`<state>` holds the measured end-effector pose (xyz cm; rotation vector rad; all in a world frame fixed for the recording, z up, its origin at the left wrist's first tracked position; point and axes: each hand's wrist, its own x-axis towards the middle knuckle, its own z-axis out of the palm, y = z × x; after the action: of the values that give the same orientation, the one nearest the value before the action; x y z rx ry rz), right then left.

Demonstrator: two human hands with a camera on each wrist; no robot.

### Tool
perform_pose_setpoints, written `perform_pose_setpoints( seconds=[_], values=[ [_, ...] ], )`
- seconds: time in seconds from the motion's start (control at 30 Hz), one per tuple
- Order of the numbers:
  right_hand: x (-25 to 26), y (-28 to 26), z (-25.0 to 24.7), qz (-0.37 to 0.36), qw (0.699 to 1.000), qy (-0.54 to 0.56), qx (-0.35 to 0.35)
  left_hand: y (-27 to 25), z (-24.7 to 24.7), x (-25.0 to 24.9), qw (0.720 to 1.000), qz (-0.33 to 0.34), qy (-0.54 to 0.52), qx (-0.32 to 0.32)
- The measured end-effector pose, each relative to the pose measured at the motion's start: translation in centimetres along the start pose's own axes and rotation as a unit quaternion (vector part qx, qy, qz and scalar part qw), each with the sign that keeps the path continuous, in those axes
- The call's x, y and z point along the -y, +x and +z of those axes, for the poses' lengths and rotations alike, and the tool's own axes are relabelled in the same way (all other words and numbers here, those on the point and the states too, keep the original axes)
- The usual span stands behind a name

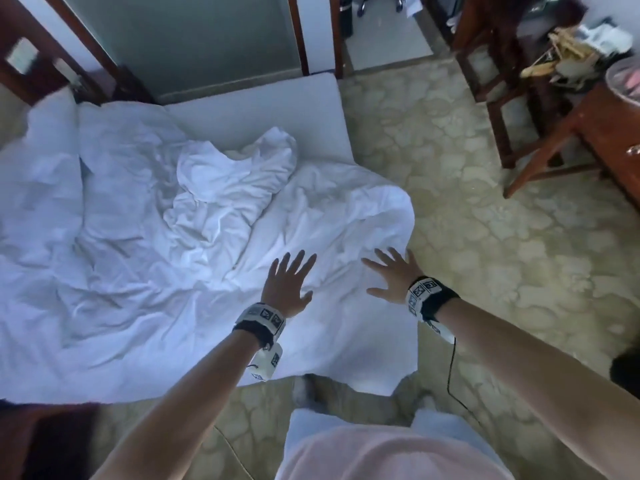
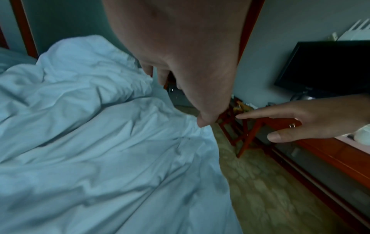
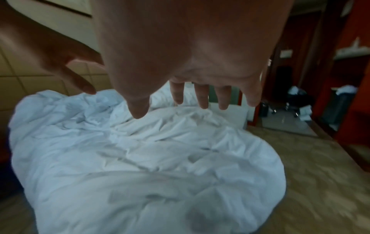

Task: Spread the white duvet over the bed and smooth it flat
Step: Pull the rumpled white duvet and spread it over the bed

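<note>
On the bed, rumpled duvet beneath both spread hands.

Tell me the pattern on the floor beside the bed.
The floor shows beige, cloud-like blotches on a darker tan ground, best in the head view.

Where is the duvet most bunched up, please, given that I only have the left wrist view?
Observer: In the head view, a bunched fold of the duvet sits mid-bed, beyond both hands.
Operator: Thank you. Is the mattress fully covered?
Observer: No. The far corner of the mattress lies bare.
Operator: Is the right hand gripping anything?
Observer: No. The right wrist view shows the right hand spread open over the duvet, with all its fingers straight. I cannot tell whether it touches the cloth.
</note>
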<state>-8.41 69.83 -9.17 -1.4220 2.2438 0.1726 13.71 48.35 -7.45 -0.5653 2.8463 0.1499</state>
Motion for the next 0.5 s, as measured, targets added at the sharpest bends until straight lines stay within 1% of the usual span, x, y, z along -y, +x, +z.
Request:
perform_pose_setpoints(
  seconds=[0.13, 0.23, 0.37, 0.43, 0.5],
  values=[
    [-6.4, -1.0, -3.7, -0.031, 0.998, -0.05, -0.019, 2.3, -2.1, -5.6, 0.997, -0.053, -0.018, -0.044],
    [-10.5, -1.2, -5.7, -0.044, 0.996, -0.077, -0.008, 3.8, -3.1, -9.0, 0.995, -0.085, -0.028, -0.047],
    [-14.5, 2.7, -9.3, -0.082, 0.99, -0.116, -0.009, 7.3, -5.0, -10.4, 0.988, -0.141, -0.029, -0.055],
    [-15.7, 5.5, -11.3, -0.11, 0.984, -0.14, -0.013, 9.5, -6.2, -10.0, 0.984, -0.167, -0.023, -0.054],
    [-16.6, 8.5, -13.2, -0.134, 0.977, -0.168, 0.0, 12.1, -7.2, -9.3, 0.979, -0.193, -0.022, -0.054]
  ],
)
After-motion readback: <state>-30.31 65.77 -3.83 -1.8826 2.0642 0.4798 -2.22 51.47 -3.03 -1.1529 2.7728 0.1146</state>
